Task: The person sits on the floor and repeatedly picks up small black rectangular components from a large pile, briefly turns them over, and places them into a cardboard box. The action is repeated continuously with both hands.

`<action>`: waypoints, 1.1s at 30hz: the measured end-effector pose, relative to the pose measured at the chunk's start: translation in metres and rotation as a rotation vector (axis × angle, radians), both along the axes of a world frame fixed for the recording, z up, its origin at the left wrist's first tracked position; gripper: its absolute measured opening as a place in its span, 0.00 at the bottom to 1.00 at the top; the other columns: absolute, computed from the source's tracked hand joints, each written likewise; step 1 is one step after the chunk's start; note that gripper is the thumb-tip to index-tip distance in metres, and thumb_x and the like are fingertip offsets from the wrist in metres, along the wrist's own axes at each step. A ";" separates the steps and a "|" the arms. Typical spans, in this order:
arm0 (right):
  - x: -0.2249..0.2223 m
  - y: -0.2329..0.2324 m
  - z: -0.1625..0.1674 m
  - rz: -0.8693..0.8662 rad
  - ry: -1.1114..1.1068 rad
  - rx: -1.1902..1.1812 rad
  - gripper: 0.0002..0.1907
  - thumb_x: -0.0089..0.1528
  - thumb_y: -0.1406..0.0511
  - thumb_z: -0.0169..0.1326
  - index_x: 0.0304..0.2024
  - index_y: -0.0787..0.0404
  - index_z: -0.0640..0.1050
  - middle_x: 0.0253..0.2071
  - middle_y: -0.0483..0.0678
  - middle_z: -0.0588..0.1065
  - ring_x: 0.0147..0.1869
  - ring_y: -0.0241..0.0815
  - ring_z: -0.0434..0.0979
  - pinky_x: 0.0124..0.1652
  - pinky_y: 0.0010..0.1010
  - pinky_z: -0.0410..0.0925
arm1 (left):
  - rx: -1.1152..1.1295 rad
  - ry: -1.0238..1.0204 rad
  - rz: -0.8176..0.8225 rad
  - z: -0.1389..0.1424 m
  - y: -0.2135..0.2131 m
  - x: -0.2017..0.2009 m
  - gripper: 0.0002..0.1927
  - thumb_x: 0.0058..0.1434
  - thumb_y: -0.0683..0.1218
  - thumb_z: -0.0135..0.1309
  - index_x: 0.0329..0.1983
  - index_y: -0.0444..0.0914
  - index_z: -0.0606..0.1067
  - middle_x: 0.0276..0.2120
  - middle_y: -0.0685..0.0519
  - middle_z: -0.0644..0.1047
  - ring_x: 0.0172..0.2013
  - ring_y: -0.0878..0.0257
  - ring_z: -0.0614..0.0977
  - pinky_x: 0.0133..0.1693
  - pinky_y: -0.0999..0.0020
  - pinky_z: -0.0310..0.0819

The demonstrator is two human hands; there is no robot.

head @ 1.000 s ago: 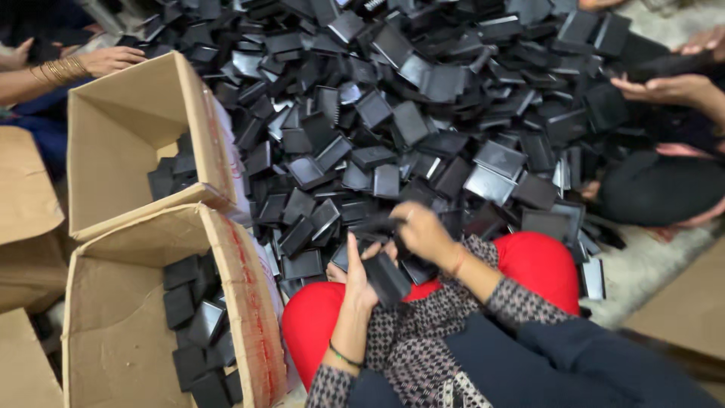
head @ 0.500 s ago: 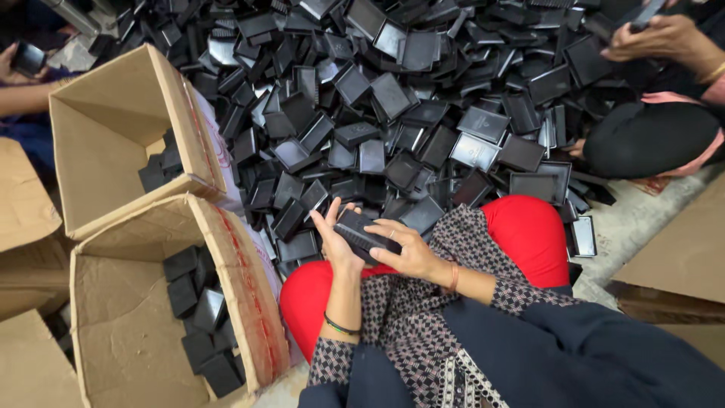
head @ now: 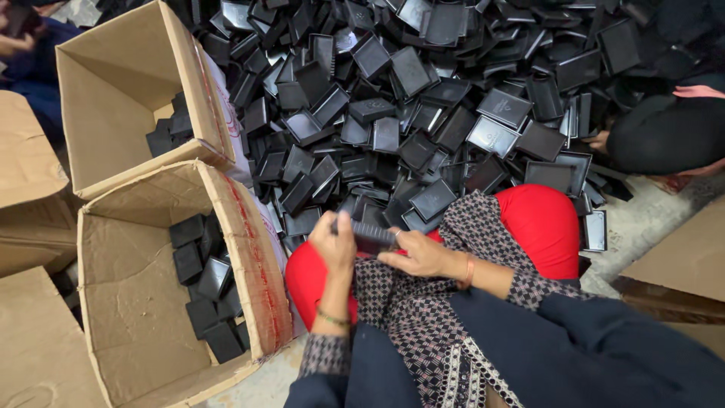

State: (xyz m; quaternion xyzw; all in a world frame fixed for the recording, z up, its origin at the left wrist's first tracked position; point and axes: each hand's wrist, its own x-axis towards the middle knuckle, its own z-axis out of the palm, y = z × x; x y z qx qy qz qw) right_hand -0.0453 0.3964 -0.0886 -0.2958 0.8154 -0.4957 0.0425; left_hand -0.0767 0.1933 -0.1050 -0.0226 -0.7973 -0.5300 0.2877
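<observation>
Black plastic tray [head: 371,236] sits clamped between both hands over the red lap: left hand [head: 333,243] closed on its near end, right hand [head: 418,257] steadying the other, beside the cardboard box [head: 249,257] left of the grip.

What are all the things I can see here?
black plastic trays: too many to count, black, one big heap on the floor ahead
black piece: one, black, held between both hands
near cardboard box: one, brown, lower left, some black pieces inside
far cardboard box: one, brown, upper left, a few black pieces in it
flat cardboard: brown, far left edge
other person's dark clothing: right edge
red trousers: red, on the knees
patterned top: dark, dotted, over the lap
left hand: one, gripping the piece's left end
right hand: one, gripping its right end
</observation>
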 end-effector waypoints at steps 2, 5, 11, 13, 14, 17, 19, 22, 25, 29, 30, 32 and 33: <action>-0.021 0.001 -0.004 0.058 0.117 -0.050 0.18 0.64 0.61 0.60 0.49 0.68 0.76 0.45 0.59 0.78 0.48 0.57 0.80 0.48 0.42 0.73 | -0.264 0.236 0.138 0.024 -0.041 0.015 0.21 0.59 0.56 0.62 0.21 0.38 0.73 0.24 0.51 0.75 0.27 0.56 0.77 0.33 0.60 0.71; -0.080 0.016 -0.017 -0.316 0.328 0.097 0.16 0.63 0.58 0.59 0.44 0.65 0.79 0.44 0.56 0.78 0.48 0.58 0.78 0.48 0.42 0.72 | -0.184 0.484 0.505 0.076 -0.136 0.034 0.29 0.71 0.64 0.53 0.28 0.36 0.67 0.27 0.49 0.70 0.29 0.52 0.73 0.34 0.54 0.66; -0.170 0.050 -0.060 -0.631 0.072 0.504 0.16 0.55 0.55 0.65 0.30 0.62 0.80 0.31 0.53 0.79 0.39 0.54 0.80 0.39 0.50 0.65 | -0.537 0.282 0.778 0.110 -0.173 0.073 0.22 0.72 0.48 0.59 0.56 0.27 0.66 0.61 0.36 0.65 0.65 0.43 0.67 0.66 0.51 0.63; -0.163 0.045 -0.062 -0.626 0.076 0.297 0.12 0.57 0.60 0.62 0.29 0.62 0.79 0.29 0.52 0.78 0.35 0.51 0.80 0.37 0.47 0.67 | -0.100 0.195 0.525 0.085 -0.129 0.067 0.18 0.70 0.44 0.56 0.59 0.32 0.69 0.63 0.43 0.68 0.66 0.51 0.70 0.68 0.58 0.67; -0.152 0.038 -0.059 -0.644 0.167 0.180 0.11 0.57 0.61 0.62 0.29 0.63 0.77 0.29 0.52 0.77 0.33 0.51 0.79 0.36 0.43 0.69 | 0.140 0.166 0.280 0.070 -0.104 0.058 0.17 0.69 0.45 0.58 0.56 0.34 0.68 0.54 0.49 0.71 0.57 0.58 0.73 0.65 0.61 0.67; -0.104 0.012 -0.035 -0.503 0.359 0.004 0.05 0.57 0.67 0.59 0.27 0.62 0.77 0.28 0.53 0.75 0.31 0.50 0.79 0.33 0.39 0.71 | 0.692 -0.358 -0.135 0.018 -0.027 0.018 0.19 0.70 0.49 0.54 0.59 0.36 0.70 0.50 0.51 0.73 0.47 0.62 0.73 0.52 0.64 0.68; -0.073 -0.005 -0.015 -0.202 0.335 0.038 0.08 0.55 0.66 0.62 0.25 0.63 0.76 0.27 0.53 0.76 0.32 0.52 0.78 0.36 0.41 0.69 | 1.301 -0.847 -0.392 -0.009 -0.007 -0.011 0.21 0.72 0.62 0.46 0.54 0.42 0.67 0.41 0.49 0.74 0.41 0.54 0.77 0.42 0.56 0.70; -0.063 -0.014 0.013 0.186 0.509 0.065 0.11 0.58 0.63 0.62 0.36 0.62 0.76 0.35 0.51 0.75 0.43 0.52 0.79 0.52 0.49 0.68 | 1.520 -0.923 -0.526 -0.042 0.012 -0.050 0.20 0.66 0.60 0.49 0.53 0.45 0.70 0.42 0.47 0.79 0.42 0.54 0.82 0.47 0.58 0.77; -0.111 -0.008 0.027 0.026 0.216 0.001 0.17 0.58 0.58 0.63 0.43 0.62 0.78 0.41 0.53 0.78 0.45 0.52 0.80 0.46 0.40 0.72 | 1.547 -0.702 -0.534 -0.066 0.006 -0.074 0.18 0.66 0.56 0.55 0.55 0.45 0.74 0.41 0.47 0.79 0.41 0.55 0.82 0.48 0.58 0.78; -0.221 -0.012 0.027 -0.451 0.486 0.209 0.27 0.59 0.57 0.62 0.53 0.70 0.75 0.47 0.61 0.75 0.50 0.62 0.75 0.46 0.47 0.70 | 1.705 -0.701 -0.460 -0.079 -0.014 -0.086 0.20 0.68 0.59 0.59 0.43 0.36 0.75 0.35 0.45 0.78 0.36 0.51 0.82 0.45 0.51 0.79; -0.243 -0.019 0.024 -0.491 0.471 0.326 0.29 0.58 0.55 0.63 0.52 0.71 0.76 0.46 0.61 0.76 0.48 0.62 0.76 0.45 0.48 0.70 | 1.704 -0.729 -0.451 -0.079 -0.017 -0.088 0.20 0.67 0.58 0.58 0.41 0.35 0.75 0.35 0.44 0.79 0.36 0.51 0.82 0.45 0.52 0.80; -0.275 -0.037 0.015 -0.566 0.437 0.557 0.33 0.54 0.52 0.65 0.50 0.72 0.76 0.43 0.60 0.76 0.46 0.61 0.76 0.43 0.48 0.70 | 1.700 -0.785 -0.427 -0.076 -0.021 -0.090 0.21 0.65 0.58 0.56 0.37 0.34 0.77 0.35 0.43 0.80 0.37 0.51 0.83 0.45 0.55 0.80; -0.283 -0.045 0.011 -0.550 0.420 0.655 0.29 0.53 0.53 0.64 0.47 0.69 0.77 0.43 0.59 0.77 0.48 0.61 0.76 0.43 0.48 0.71 | 1.658 -0.740 -0.448 -0.075 -0.023 -0.090 0.15 0.62 0.54 0.56 0.35 0.37 0.76 0.36 0.45 0.81 0.38 0.50 0.84 0.46 0.53 0.80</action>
